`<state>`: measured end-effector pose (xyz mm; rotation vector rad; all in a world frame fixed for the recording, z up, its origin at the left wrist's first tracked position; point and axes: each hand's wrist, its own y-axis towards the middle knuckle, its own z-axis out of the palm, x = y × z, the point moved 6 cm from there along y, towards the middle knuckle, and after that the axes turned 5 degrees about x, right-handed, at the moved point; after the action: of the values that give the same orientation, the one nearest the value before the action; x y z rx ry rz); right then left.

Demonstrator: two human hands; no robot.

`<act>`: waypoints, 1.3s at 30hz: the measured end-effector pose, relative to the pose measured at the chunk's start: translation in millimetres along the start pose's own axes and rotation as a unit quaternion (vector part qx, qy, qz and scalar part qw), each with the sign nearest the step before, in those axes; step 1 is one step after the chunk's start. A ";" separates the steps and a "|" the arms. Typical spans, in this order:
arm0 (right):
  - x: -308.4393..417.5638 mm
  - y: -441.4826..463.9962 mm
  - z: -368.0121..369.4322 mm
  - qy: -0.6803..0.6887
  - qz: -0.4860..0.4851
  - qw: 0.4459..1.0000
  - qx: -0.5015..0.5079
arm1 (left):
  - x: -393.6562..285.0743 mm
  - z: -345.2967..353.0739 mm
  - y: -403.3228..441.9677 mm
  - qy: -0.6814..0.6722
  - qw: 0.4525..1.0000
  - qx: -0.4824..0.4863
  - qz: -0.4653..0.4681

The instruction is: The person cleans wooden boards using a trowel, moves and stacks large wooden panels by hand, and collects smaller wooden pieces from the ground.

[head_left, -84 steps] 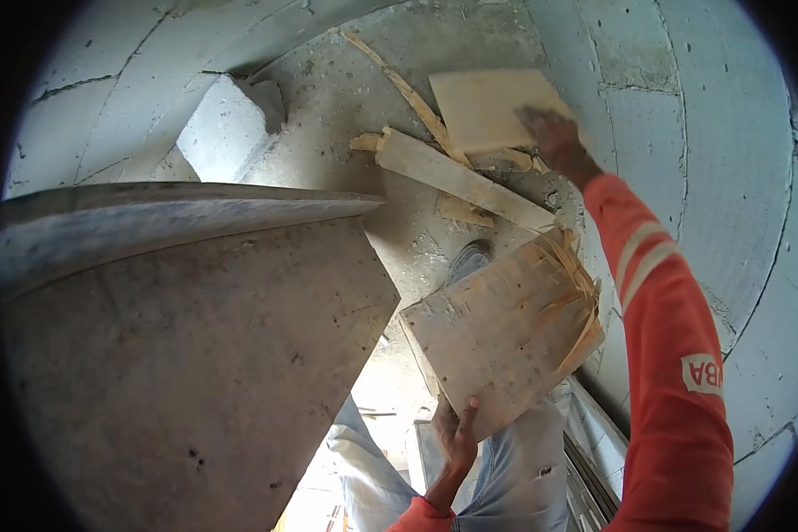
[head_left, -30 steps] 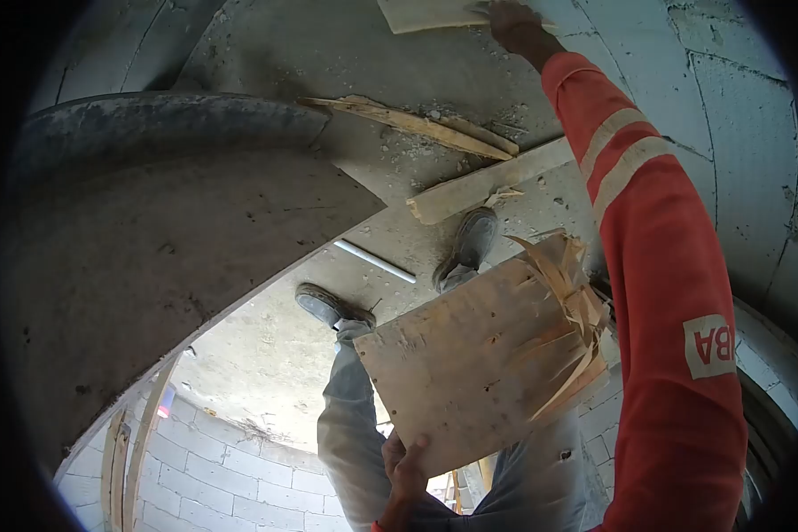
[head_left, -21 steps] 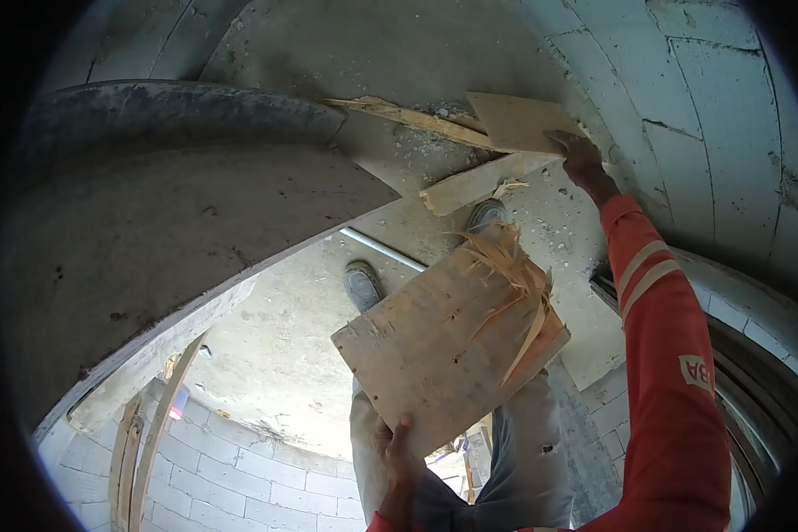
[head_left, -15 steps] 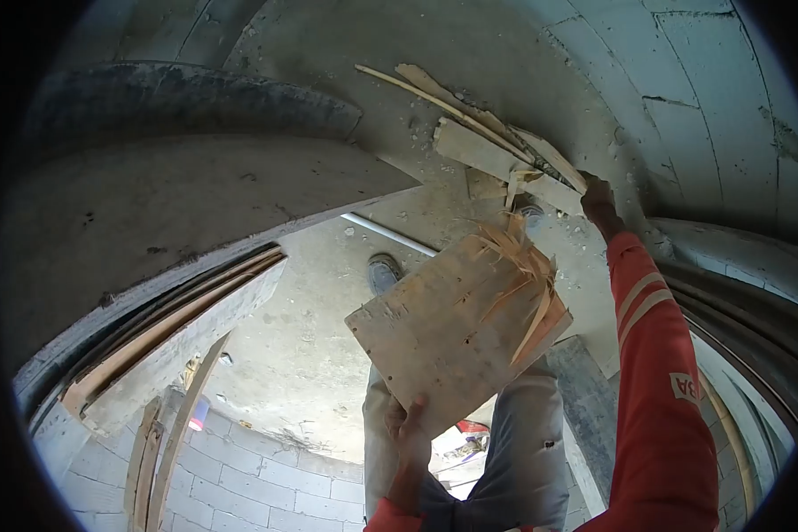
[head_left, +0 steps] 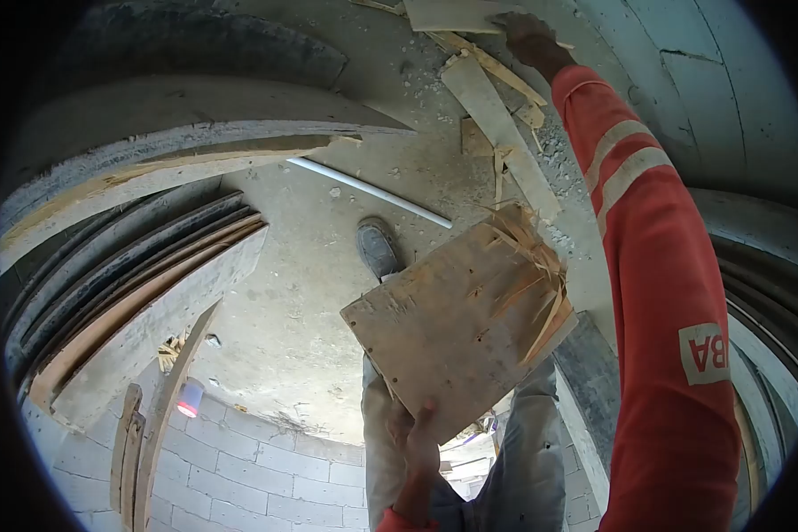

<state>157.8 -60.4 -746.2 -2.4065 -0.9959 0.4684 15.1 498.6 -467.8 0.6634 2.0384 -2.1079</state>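
Note:
My left hand [head_left: 417,436] grips the near edge of a plywood board [head_left: 448,324], its thumb on the upper face. The board lies tilted over my legs, and its far right end is broken into long splinters [head_left: 541,275]. At the top of the view, my outstretched right hand [head_left: 532,40] is closed around the end of a pale wooden strip [head_left: 452,15]. Just below that hand, another flat strip [head_left: 501,133] rests on the floor beside thinner broken pieces of wood [head_left: 496,66].
A white pipe [head_left: 372,191] lies on the floor ahead of my shoe [head_left: 379,248]. Stacked panels [head_left: 160,310] lean at the left. Upright wood pieces [head_left: 164,417] and a small pink-and-blue container [head_left: 189,397] are at lower left. A block wall [head_left: 674,80] rises on the right.
My right hand has moved farther away and leftward, carrying the wooden strip off the other scraps. The plywood board stays in my left hand, nearly unmoved. My view has shifted somewhat.

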 end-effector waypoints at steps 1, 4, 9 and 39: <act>-11.5 -10.4 27.1 -0.045 -0.012 0.999 0.010 | 3.4 2.1 0.6 -0.008 1.000 0.002 -0.002; -45.4 -72.4 77.8 0.010 -0.073 0.997 -0.023 | 2.5 10.7 3.1 -0.015 1.000 0.014 0.005; -68.2 -184.8 124.6 0.026 -0.046 0.996 0.072 | 5.1 24.3 -1.8 0.021 1.000 0.019 0.009; -145.2 -444.0 258.3 0.255 0.183 0.947 -0.067 | 59.7 -11.4 -8.8 0.235 0.963 -0.010 0.131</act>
<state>-312.8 185.7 -692.8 -2.6393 -0.3659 -0.1153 -39.2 522.6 -483.4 1.4578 2.0293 -1.9051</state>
